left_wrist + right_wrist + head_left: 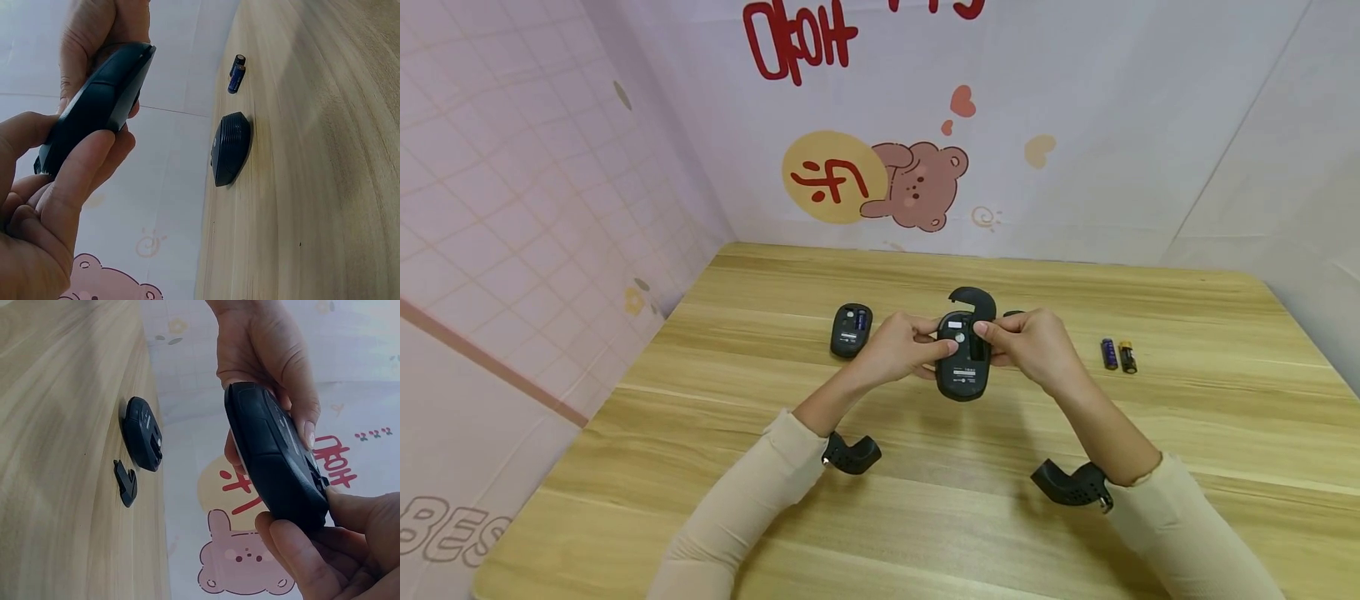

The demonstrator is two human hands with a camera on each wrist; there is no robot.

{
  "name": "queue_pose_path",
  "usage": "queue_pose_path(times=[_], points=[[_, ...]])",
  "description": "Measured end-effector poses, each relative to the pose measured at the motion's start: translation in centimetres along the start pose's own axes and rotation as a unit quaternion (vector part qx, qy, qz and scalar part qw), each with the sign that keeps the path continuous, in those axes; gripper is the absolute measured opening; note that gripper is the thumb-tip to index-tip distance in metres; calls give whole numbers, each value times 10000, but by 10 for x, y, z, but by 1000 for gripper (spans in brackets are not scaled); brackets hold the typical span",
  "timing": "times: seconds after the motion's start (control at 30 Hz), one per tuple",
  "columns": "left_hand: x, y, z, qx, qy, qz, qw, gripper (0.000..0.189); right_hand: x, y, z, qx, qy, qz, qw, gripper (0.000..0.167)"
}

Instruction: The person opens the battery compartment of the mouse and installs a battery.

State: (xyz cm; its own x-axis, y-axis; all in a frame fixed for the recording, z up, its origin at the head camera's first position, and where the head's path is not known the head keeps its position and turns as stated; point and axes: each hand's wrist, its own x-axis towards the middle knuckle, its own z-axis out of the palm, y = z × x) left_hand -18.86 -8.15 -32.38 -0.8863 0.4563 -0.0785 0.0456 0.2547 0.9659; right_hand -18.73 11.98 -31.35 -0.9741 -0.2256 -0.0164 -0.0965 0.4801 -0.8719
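A black computer mouse (964, 379) is held up, underside facing the head camera, its battery bay uncovered along the right side. My left hand (898, 354) grips it from the left, thumb across the underside and fingers behind. From the right my right hand (1026, 346) also grips it, thumb pressing at the upper end of the bay and fingers curled beneath. Whatever lies under that thumb is hidden. Beyond the held mouse, a curved black battery cover (976, 297) lies on the table; in the right wrist view, the cover (127, 483) appears whole.
A second upturned mouse (852, 331) on the left shows a blue battery in its bay. A third mouse (231, 150) sits behind my right hand. Farther right stand a blue battery (1109, 353) and a black-and-gold battery (1127, 357) side by side on the wooden table (925, 517).
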Motion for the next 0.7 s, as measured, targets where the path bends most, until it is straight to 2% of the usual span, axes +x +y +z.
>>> queue_pose_path(times=[0.37,0.7], points=[[1,-1,1,8,43,-9,10000,40,0,2,2,70,205,55,9998,41],[0,-6,1,78,18,-5,10000,38,4,5,3,52,766,156,9969,39]])
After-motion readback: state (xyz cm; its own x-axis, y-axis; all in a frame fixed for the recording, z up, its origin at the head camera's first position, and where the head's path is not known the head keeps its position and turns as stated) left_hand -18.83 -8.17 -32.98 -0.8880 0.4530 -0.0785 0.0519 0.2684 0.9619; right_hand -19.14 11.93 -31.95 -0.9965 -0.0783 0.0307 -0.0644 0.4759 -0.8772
